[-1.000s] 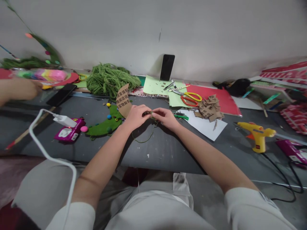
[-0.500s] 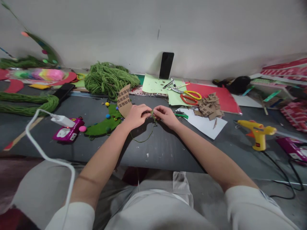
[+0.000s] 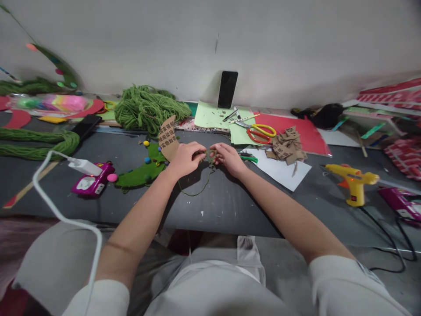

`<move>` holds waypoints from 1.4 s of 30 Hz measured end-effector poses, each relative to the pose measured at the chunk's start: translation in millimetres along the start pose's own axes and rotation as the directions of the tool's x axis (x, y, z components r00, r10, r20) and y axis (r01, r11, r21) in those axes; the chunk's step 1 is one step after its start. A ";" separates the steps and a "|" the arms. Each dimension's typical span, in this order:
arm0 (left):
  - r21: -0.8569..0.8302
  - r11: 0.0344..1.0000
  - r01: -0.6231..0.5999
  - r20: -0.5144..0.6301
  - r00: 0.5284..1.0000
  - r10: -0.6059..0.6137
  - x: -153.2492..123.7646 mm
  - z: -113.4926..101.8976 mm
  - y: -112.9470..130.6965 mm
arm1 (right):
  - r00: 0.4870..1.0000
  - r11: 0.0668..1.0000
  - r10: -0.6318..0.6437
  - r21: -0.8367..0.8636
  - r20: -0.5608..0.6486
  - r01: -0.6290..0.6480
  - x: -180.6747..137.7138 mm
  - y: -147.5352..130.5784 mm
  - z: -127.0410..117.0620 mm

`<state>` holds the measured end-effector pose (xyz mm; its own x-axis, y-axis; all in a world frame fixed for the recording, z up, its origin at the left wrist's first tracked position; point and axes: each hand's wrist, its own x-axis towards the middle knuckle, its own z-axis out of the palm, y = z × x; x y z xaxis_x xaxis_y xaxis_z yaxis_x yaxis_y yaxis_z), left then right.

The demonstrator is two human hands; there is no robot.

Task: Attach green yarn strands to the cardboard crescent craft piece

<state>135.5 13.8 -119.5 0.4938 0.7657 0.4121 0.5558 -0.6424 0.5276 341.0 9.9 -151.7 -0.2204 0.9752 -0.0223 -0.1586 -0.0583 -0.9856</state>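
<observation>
A: Hands?
B: 2. Left hand [image 3: 187, 159] closed on 1 printed cardboard crescent [image 3: 168, 139], above the table [image 3: 230, 210]; right hand [image 3: 229, 159] curled at 1 green yarn strand [image 3: 212, 165] — whether gripping, I cannot tell.
A: Nearby?
B: 1 green felt piece [image 3: 140, 175], 1 cardboard scrap pile [image 3: 287, 147], 1 yellow glue gun [image 3: 355, 182], 2 purple sockets [image 3: 98, 181].
A: Containers?
B: 1 clear bag [image 3: 55, 103] — multicoloured contents, too blurred to identify.

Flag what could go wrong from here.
The green strand looping below the left hand and right hand could snag.
The white cable passes across the left sleeve; an arm move might tug it.
The yellow glue gun has its black cord hanging over the table edge; a catch could drag it.
</observation>
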 end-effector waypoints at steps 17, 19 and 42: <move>-0.072 0.997 -0.029 -0.171 0.985 0.016 0.2 -3.7 -5.6 | 0.997 0.994 -0.078 -0.075 -0.028 0.076 0.9 3.7 -3.1; -0.081 0.996 -0.035 -0.189 0.982 0.019 0.3 -4.3 -6.0 | 0.996 0.998 -0.065 -0.020 -0.060 0.064 2.2 4.5 -5.0; -0.027 0.999 -0.039 -0.072 0.997 0.037 -1.9 -0.3 -2.1 | 0.938 0.887 -0.346 -0.322 0.017 0.332 -7.1 9.0 10.3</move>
<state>133.2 13.7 -121.2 0.4644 0.7420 0.4835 0.5181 -0.6704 0.5311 331.3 0.2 -158.7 -0.1681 0.9315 0.3226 0.0959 0.3412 -0.9351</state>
